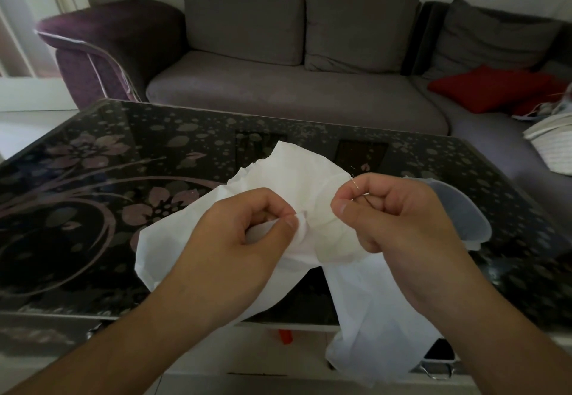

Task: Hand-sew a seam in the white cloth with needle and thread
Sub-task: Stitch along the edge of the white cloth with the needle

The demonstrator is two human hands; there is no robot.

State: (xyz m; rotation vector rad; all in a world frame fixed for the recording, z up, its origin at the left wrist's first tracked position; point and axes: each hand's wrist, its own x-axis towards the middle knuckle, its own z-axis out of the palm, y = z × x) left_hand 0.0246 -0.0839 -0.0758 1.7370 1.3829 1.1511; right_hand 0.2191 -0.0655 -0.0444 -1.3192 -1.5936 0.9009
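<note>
Left hand (247,221) fingers pinch white cloth (309,184) fold, keeping seam line taut above surface (123,178). Right hand (399,209) fingers clamp needle (356,185), likely readying next stitch.

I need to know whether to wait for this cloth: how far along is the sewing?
Mid-stitch, it seems. Done: the needle looks threaded, and the cloth is gathered up off the table. In hand: the left hand pinches a fold while the right hand holds the needle at the cloth's edge. Left: no finished seam shows, so I cannot tell how much remains.
</note>
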